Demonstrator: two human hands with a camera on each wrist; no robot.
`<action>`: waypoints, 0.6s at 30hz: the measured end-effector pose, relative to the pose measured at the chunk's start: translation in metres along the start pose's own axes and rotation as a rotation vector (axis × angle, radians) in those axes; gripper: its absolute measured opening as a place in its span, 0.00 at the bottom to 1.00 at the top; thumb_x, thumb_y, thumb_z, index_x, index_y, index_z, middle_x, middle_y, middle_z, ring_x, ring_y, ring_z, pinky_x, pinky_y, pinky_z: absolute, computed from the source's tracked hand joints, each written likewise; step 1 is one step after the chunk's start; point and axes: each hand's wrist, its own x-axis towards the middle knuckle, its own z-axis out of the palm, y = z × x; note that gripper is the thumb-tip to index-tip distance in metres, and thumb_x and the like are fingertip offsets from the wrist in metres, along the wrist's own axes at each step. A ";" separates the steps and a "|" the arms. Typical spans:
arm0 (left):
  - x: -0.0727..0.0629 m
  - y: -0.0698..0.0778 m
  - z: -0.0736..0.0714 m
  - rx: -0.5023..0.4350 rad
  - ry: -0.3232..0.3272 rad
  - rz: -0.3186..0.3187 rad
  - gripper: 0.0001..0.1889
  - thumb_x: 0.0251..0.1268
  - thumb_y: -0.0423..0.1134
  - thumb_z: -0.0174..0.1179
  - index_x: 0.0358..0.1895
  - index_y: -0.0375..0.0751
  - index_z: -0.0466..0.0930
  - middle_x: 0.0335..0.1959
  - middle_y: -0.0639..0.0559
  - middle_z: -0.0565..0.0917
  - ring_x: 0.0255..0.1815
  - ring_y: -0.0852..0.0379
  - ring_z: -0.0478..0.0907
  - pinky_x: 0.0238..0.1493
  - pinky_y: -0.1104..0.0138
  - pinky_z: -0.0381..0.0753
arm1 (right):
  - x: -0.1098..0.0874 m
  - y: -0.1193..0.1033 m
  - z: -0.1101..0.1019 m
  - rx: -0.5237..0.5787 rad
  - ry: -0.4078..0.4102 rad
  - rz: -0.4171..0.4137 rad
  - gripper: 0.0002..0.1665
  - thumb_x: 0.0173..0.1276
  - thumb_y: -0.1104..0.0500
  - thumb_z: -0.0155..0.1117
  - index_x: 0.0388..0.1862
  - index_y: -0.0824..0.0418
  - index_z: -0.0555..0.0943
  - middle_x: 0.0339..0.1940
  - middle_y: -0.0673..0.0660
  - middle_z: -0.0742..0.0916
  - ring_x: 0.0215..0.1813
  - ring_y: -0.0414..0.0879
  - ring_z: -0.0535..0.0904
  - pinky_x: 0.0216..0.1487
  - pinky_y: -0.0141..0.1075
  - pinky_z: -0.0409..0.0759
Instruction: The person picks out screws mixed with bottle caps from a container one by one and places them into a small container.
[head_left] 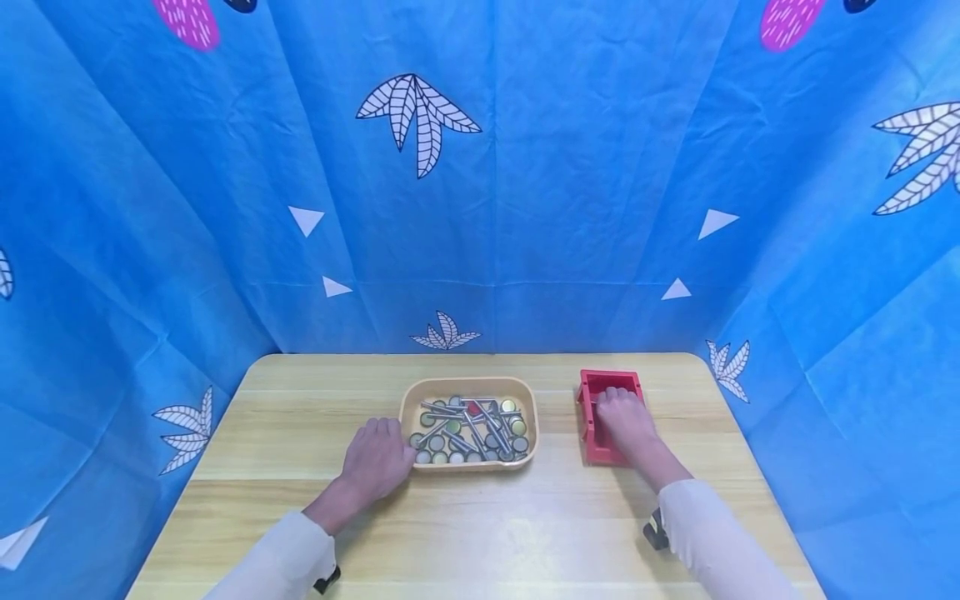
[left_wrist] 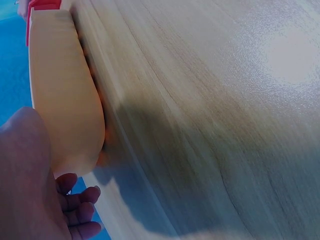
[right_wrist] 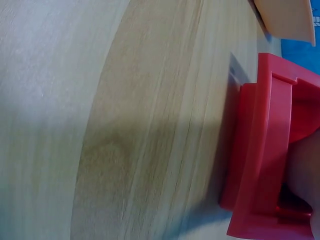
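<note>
A cream plastic tray point(head_left: 468, 467) with rounded corners stands on the table. In it lie several long silver metal rods point(head_left: 474, 429) among small round discs point(head_left: 437, 443), mostly grey, some greenish, one red. My left hand point(head_left: 380, 458) grips the tray's near left corner, its thumb along the rim and its fingers curled at the end wall in the left wrist view. To the right stands a red plastic bin point(head_left: 611, 457). My right hand point(head_left: 624, 417) reaches down into it; the bin wall hides the fingers in the right wrist view, so I cannot tell what they hold.
Both containers stand on a light wood-grain table point(head_left: 480, 542), tray left of bin with a gap between. A blue patterned cloth point(head_left: 570, 167) hangs behind the table and at both sides. Dark wrist devices point(head_left: 656, 530) sit at the cuffs of both white sleeves.
</note>
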 end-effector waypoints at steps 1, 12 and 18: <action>0.000 0.000 0.000 0.001 -0.006 -0.001 0.12 0.66 0.43 0.53 0.28 0.38 0.70 0.25 0.48 0.69 0.28 0.51 0.63 0.31 0.64 0.63 | 0.000 0.000 0.000 0.003 -0.006 0.000 0.27 0.46 0.64 0.87 0.46 0.70 0.86 0.36 0.66 0.88 0.42 0.58 0.86 0.50 0.47 0.89; -0.001 0.000 -0.001 -0.020 -0.031 -0.010 0.12 0.67 0.43 0.53 0.30 0.38 0.70 0.26 0.48 0.69 0.29 0.51 0.62 0.31 0.64 0.62 | 0.000 -0.003 -0.003 0.047 -0.101 0.009 0.30 0.45 0.63 0.88 0.48 0.67 0.86 0.39 0.64 0.88 0.45 0.58 0.87 0.53 0.49 0.89; -0.001 0.000 -0.002 -0.035 -0.038 -0.018 0.12 0.67 0.43 0.53 0.30 0.38 0.70 0.26 0.48 0.68 0.29 0.51 0.63 0.31 0.64 0.62 | 0.000 -0.001 -0.005 0.030 -0.056 -0.001 0.30 0.46 0.64 0.87 0.49 0.69 0.86 0.39 0.66 0.87 0.44 0.58 0.85 0.52 0.48 0.89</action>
